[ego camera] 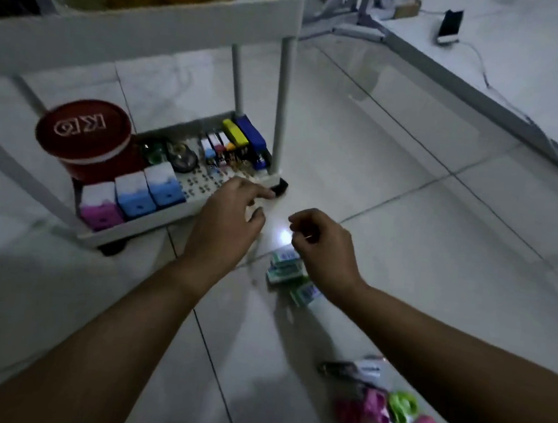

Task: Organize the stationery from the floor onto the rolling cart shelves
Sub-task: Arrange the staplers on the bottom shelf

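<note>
The white rolling cart's bottom shelf (pixel 138 227) holds a red round tin (pixel 84 137), three small pink and blue boxes (pixel 133 196), tape rolls and a row of staplers (pixel 240 140). My left hand (pixel 228 219) hovers at the shelf's front right corner, fingers relaxed, holding nothing. My right hand (pixel 322 247) hangs just right of it with loosely curled fingers, above several small green and white boxes (pixel 287 267) on the floor. Whether it pinches anything is unclear. Pink and green scissors (pixel 394 413) lie on the floor at the lower right.
The cart's upper shelf (pixel 146 21) carries yellow tape rolls. Its posts (pixel 283 108) and a black caster (pixel 280 187) stand by my left hand. A phone (pixel 450 26) on a cable and a white stand base (pixel 355 26) sit farther back on the tiled floor.
</note>
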